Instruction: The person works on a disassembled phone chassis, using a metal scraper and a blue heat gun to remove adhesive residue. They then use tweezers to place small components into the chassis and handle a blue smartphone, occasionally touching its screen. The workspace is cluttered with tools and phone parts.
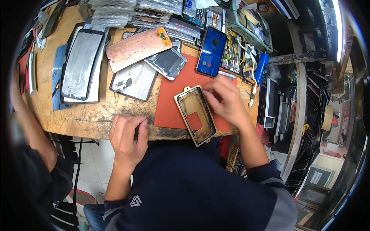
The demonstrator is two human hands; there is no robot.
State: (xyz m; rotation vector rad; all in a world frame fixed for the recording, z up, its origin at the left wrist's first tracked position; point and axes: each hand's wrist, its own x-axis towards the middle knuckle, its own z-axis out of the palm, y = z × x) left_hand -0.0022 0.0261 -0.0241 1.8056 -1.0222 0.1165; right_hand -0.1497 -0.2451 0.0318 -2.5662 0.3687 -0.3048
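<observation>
A gold-coloured metal frame [180,110] with a black inner rim lies slanted over the front edge of the orange-red mat [168,103]. A reddish rectangular patch shows inside it. My right hand [225,99] is at the frame's upper right side, its thumb and bent fingers closed on the edge there. At the table's front edge, left of the mat, rests my left hand [127,134]. Its fingers are curled in toward the thumb, and nothing shows in them. Behind the frame, a phone with a lit blue screen [211,52] stands tilted.
Left of the mat lie a copper-coloured phone panel [135,50], a grey-black phone part [167,63] and a large grey screen panel [82,63]. Wrapped stacks [111,13] and a green basket [262,36] stand behind. Another person's arm [32,127] is at far left.
</observation>
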